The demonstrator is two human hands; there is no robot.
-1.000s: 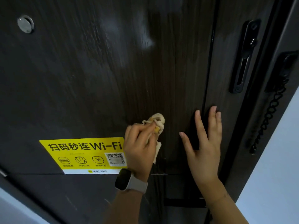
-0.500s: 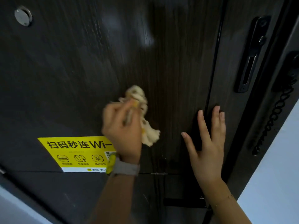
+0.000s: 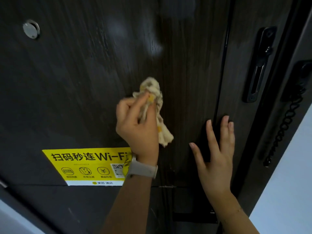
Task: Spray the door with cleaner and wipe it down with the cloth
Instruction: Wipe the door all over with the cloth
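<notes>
While the head view looks up along the door: both hands are on its dark face.
Door (image 3: 84, 81): dark wood-grain panel filling most of the view, with pale hazy patches near its upper middle.
Left hand (image 3: 136, 129): fingers and thumb curled round the cloth, bunching it and pressing it to the door just above the sticker's right end.
Cloth (image 3: 152, 92): cream with yellow marks, crumpled; one wad sticks out above the fingers, a loose tail hangs down beside the palm.
Watch (image 3: 141, 170): pale band on the left wrist, overlapping the sticker's right edge.
Right hand (image 3: 217, 157): fingers straight and spread, palm flat against the door beside a vertical black groove, holding nothing; it sits just to the right of the cloth hand, apart from it.
Sticker (image 3: 84, 166): yellow Wi-Fi label with black lettering, small icons and a QR code, white strip along the bottom, stuck to the door's lower left.
Peephole (image 3: 31, 29): round metal disc at upper left.
Lock plate (image 3: 258, 65): long black slotted plate on the right side of the door.
Chain (image 3: 285, 125): black links hanging along the door frame at far right.
Wall (image 3: 287, 183): pale surface at lower right.
</notes>
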